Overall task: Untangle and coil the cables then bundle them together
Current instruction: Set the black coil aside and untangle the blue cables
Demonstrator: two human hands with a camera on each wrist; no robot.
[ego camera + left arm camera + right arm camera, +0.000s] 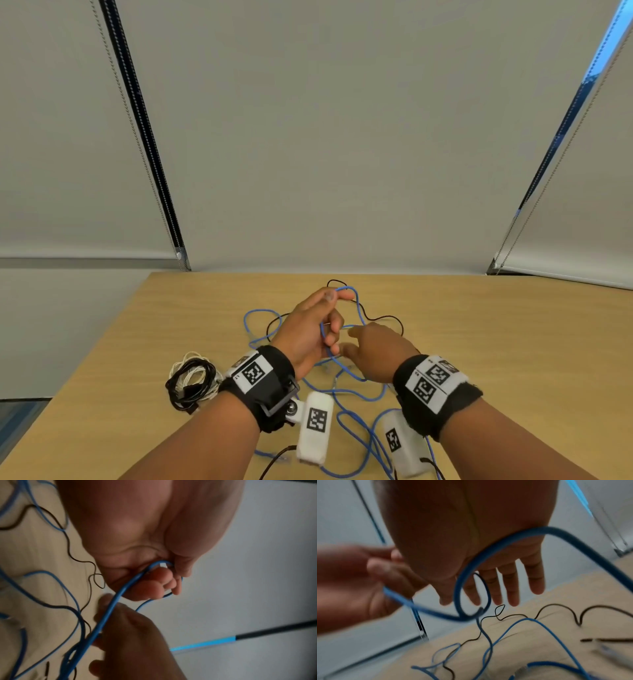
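Note:
A long blue cable (356, 421) lies in loose loops over the wooden table (496, 342), crossed by a thin black cable (383, 318). My left hand (317, 329) is raised above the tangle and grips a loop of the blue cable (120, 595) in its curled fingers (159, 586). My right hand (373, 349) hovers just right of it, fingers (510, 588) straight and spread, holding nothing; a bend of blue cable (471, 563) passes under its palm. A coiled bundle of black and white cables (193, 380) lies at the left.
The wall and closed window blinds (308, 137) stand right behind the table's far edge. Bare tabletop stretches to the right of the tangle and at the far left. The table's left edge (85, 377) runs diagonally near the coiled bundle.

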